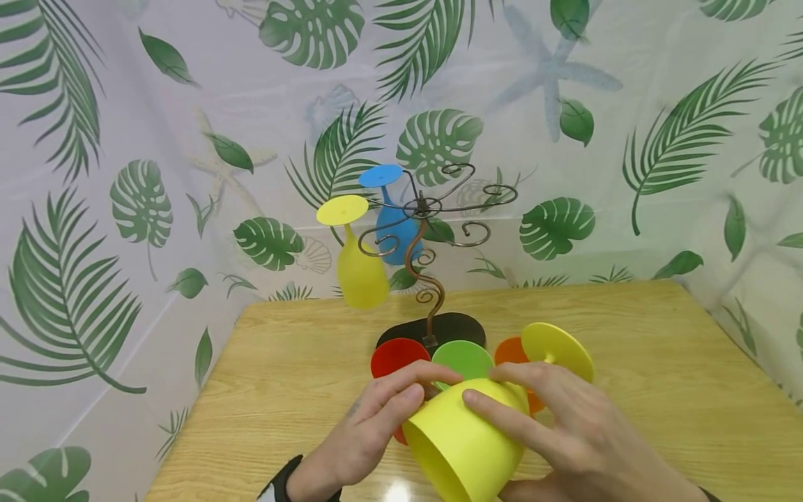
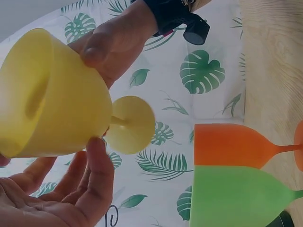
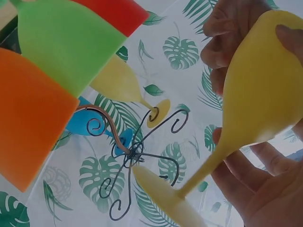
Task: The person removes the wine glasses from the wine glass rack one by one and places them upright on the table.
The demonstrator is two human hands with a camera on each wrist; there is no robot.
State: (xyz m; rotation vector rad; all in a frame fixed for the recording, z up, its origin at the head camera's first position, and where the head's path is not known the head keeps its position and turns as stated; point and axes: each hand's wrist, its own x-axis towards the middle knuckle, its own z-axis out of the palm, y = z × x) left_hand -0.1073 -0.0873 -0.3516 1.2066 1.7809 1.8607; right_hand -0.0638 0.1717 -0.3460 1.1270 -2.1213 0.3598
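A yellow wine glass [image 1: 470, 432] is held tilted between both hands, its mouth toward the near left and its round foot [image 1: 561, 352] at the far right. My right hand [image 1: 580, 432] grips the bowl from the right, with fingers over the top and along the side. From the other side my left hand [image 1: 370, 425] holds the bowl with thumb and fingertips, as the left wrist view shows. Just behind stand a red glass [image 1: 400, 359], a green glass [image 1: 464, 359] and an orange glass [image 1: 511, 350], upright and partly hidden by the hands.
Behind the glasses stands a metal glass rack [image 1: 426, 279] with curled arms and a black base [image 1: 461, 328]. Another yellow glass [image 1: 362, 279] and a blue glass [image 1: 398, 233] hang upside down on its left side. The wooden table [image 1: 288, 376] meets leaf-patterned cloth at the back.
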